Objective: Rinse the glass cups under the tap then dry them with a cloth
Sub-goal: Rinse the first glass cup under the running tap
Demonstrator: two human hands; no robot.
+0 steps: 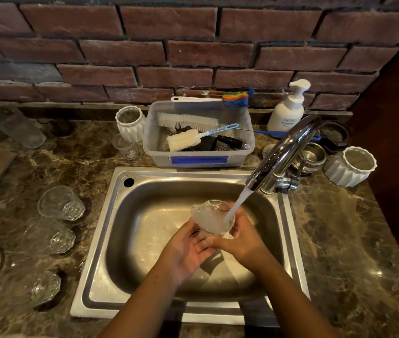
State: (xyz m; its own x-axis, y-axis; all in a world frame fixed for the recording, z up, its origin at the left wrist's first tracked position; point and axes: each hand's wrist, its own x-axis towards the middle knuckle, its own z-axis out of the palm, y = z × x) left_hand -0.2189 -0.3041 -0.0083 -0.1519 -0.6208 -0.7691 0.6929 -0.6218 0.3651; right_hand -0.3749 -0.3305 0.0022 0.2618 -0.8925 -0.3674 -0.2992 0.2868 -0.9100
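Observation:
Over the steel sink (120,211) I hold a clear glass cup (211,219) tilted under the running tap (283,152). Water streams into the cup and froths inside it. My right hand (240,237) grips the cup from the right, with the thumb on its rim. My left hand (188,250) cups it from below left, fingers spread under the base. Three more faceted glass cups lie on their sides on the marble counter at the left: one at the back (60,203), one in the middle (54,237), one at the front (39,289). No cloth is in view.
A plastic tub (198,157) with brushes stands behind the sink. A soap pump bottle (288,108) and metal bowls (313,157) sit by the tap. White ribbed pots (349,167) (130,123) stand right and left. A small clear cup (126,146) stands near the tub.

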